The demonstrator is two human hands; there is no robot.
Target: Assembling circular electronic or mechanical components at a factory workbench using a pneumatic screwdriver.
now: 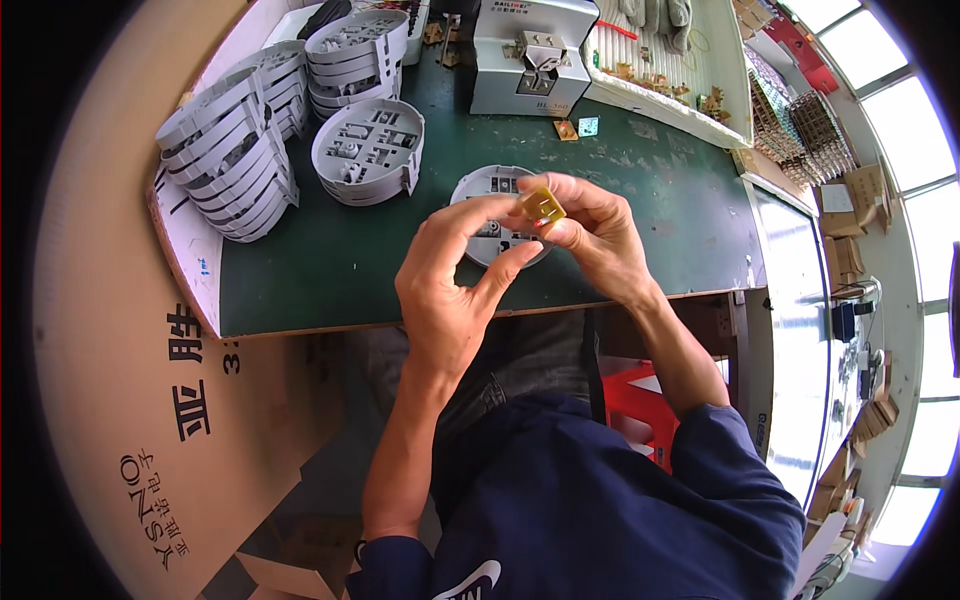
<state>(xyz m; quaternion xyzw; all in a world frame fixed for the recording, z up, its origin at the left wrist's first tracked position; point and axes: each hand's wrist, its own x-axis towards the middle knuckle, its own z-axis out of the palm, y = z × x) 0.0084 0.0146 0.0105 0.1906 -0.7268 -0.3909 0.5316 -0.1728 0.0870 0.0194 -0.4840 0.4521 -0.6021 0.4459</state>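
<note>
Over the bench's near edge, my right hand (pixel 608 235) pinches a small square brass-coloured piece (pixel 544 205) between thumb and fingers. A bit of red and white shows at its lower side, too small to make out. My left hand (pixel 440 270) is close on the left, fingers curved and thumb apart from them. Its index fingertip reaches the piece's left side; whether it touches cannot be told. Under both hands a round grey plastic housing (pixel 478 188) with moulded compartments lies on the green bench top (pixel 330 270), partly hidden by my fingers.
Grey round housings stand stacked at the left (pixel 225 150), with another short stack (pixel 368 150) beside them. A grey box-shaped machine (pixel 530 60) stands at the back, two small square pieces (pixel 566 130) before it. A white foam tray (pixel 690 110) holds brass parts and gloves.
</note>
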